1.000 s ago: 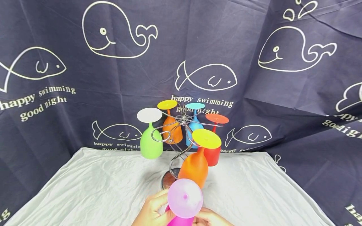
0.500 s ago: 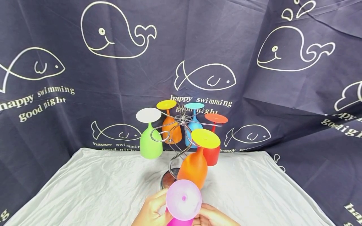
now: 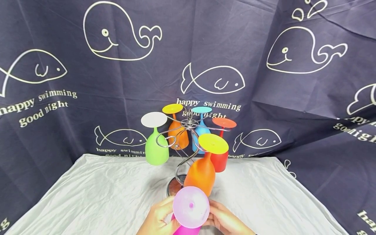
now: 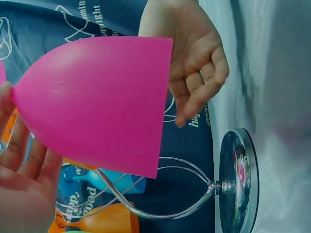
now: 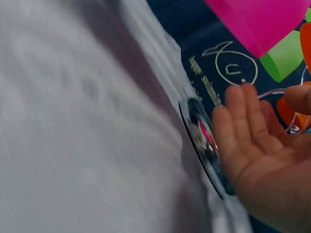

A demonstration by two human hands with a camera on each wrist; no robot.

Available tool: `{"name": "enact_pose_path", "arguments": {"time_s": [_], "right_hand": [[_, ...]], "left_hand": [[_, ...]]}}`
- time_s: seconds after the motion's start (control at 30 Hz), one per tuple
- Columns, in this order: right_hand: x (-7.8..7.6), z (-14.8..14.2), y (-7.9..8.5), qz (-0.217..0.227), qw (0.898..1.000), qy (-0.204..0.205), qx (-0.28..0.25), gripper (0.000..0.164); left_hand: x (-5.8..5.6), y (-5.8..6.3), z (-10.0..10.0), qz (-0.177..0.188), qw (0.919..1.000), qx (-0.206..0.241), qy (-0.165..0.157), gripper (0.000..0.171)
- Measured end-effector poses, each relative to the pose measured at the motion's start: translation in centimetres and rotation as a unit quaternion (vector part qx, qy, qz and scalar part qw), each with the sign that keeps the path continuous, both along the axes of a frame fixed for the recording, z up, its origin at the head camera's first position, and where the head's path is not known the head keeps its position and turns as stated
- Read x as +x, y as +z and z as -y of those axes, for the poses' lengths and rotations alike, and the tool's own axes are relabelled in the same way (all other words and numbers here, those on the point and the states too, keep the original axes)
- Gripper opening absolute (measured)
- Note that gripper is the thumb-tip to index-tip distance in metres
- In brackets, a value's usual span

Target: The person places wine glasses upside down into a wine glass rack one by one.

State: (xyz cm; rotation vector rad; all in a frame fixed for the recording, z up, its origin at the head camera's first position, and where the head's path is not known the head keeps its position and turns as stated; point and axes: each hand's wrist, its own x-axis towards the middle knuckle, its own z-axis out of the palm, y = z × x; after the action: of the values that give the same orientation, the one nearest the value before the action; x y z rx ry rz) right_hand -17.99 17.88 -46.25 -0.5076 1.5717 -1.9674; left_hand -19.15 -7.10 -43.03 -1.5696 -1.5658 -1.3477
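Note:
An upside-down pink goblet [image 3: 188, 230] is in front of the rack, its pale round foot uppermost. My left hand [image 3: 158, 217] pinches it at the stem; in the left wrist view the thumb and fingers meet near the narrow end of the bowl [image 4: 102, 104]. My right hand [image 3: 226, 217] is just right of the goblet. Its fingers appear loosely bent with nothing in them in the right wrist view, apart from the pink bowl [image 5: 262, 19]. A metal goblet rack [image 3: 190, 123] stands behind, and an orange goblet [image 3: 201, 174] with a yellow foot hangs nearest the pink one.
Green [image 3: 157, 148], red [image 3: 221, 161], blue [image 3: 202, 130] and another orange goblet [image 3: 178, 135] hang upside down around the rack. Its round dark base [image 3: 174, 187] rests on a table with a white cloth [image 3: 111, 195]. A navy printed curtain [image 3: 132, 81] encloses the back and sides.
My right hand has shifted right, away from the pink goblet's bowl, with its fingers coming more into view. The left hand keeps the goblet in nearly the same spot.

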Motion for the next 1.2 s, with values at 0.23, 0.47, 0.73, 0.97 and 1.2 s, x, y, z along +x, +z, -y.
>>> {"name": "enact_pose_path", "arguments": {"time_s": [0.23, 0.47, 0.73, 0.97, 1.2], "right_hand": [[-1.2, -1.0, 1.2, -0.134, 0.967, -0.129, 0.174, 0.037], [-2.3, -1.5, 2.1, -0.219, 0.915, -0.211, 0.265, 0.031], [-2.9, -1.2, 2.0, -0.269, 0.851, -0.289, 0.346, 0.028], [-4.0, -1.6, 1.7, -0.333, 0.784, -0.318, 0.417, 0.039], [-4.9, -2.2, 1.5, -0.347, 0.736, -0.322, 0.484, 0.049]], "left_hand": [[2.9, 1.4, 1.2, -0.014, 0.9919, 0.010, 0.125, 0.026], [2.9, 1.3, 1.4, -0.013, 0.9905, 0.009, 0.137, 0.028], [3.1, 1.3, 1.5, 0.008, 0.9898, 0.002, 0.142, 0.029], [3.1, 1.4, 1.5, 0.017, 0.9897, 0.005, 0.142, 0.028], [2.9, 1.4, 1.4, 0.005, 0.9901, 0.011, 0.140, 0.026]]}}
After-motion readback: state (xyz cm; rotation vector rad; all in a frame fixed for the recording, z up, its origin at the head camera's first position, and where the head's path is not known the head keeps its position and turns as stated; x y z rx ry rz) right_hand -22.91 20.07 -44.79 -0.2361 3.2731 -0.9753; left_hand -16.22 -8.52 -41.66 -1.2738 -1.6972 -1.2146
